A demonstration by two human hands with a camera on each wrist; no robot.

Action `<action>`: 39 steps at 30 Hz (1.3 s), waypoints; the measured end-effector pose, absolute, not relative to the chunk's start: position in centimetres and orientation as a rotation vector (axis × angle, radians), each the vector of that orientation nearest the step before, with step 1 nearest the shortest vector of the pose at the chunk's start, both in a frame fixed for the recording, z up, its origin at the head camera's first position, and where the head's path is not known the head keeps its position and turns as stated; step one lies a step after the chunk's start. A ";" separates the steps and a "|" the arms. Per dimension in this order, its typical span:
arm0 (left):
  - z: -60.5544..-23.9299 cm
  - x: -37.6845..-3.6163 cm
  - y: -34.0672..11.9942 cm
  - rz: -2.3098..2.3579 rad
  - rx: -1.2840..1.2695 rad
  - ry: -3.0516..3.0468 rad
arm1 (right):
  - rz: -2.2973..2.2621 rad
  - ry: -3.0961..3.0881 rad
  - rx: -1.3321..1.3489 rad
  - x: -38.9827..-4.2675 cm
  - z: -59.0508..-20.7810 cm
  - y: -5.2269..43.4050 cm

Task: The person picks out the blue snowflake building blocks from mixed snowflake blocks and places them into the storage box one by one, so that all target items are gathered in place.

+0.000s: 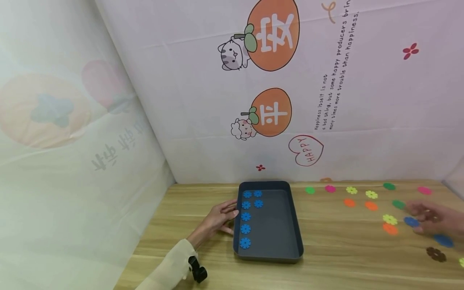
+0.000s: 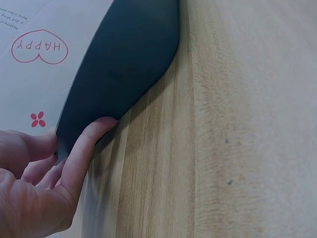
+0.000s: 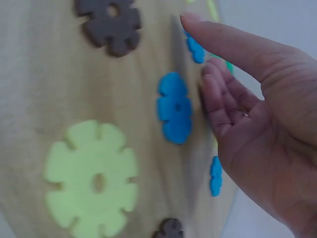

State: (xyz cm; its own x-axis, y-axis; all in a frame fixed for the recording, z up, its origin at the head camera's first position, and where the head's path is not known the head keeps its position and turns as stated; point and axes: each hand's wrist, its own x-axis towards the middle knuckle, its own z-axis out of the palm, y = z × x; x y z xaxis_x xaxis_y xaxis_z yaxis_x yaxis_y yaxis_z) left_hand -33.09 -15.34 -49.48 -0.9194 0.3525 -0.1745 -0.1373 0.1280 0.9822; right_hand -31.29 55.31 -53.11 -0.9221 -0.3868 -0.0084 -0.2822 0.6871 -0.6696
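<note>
Cream cloth makes up the sleeve [image 1: 168, 264] at the near edge, with a black clip-like piece [image 1: 198, 270] at its cuff. To the right on the wood-grain desk [image 1: 337, 262], a brown flower-shaped disc [image 1: 436, 254] lies nearest, with a blue disc [image 1: 444, 240] just beyond it.

Of the two hands, the right hand [image 1: 436, 215] hovers over the scattered discs, blurred in the head view; its thumb stands apart from the loosely bent fingers, and it has hold of nothing. Another blue disc [image 1: 411, 221] lies by its fingertips, with an orange disc [image 1: 390, 228] and a yellow disc [image 1: 390, 219] to the left.

The left hand [image 1: 219, 217] rests with spread, relaxed fingers against the left wall of a dark grey tray [image 1: 277, 229], one digit at the rim and another low on the outer side. The tray sits flat mid-desk; inside, five blue discs [image 1: 245, 228] line its left wall, and two more [image 1: 258, 204] stand beside them at the far end.

Farther back, green, magenta, yellow, orange and pink discs dot the desk. Behind rises a white printed cloth [image 1: 203, 133] with orange fruit drawings [image 1: 272, 125].
</note>
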 end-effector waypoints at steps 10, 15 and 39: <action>-49.7 -33.0 -15.4 1.855 0.213 2.044 | -1.118 2.822 -0.680 -30.7 -54.1 55.0; -49.7 -32.9 -15.5 1.853 0.219 2.054 | -0.962 2.924 -0.264 -30.3 -53.8 54.4; -49.6 -33.0 -15.1 1.863 0.210 2.041 | -1.023 3.023 -0.063 -29.8 -54.2 54.3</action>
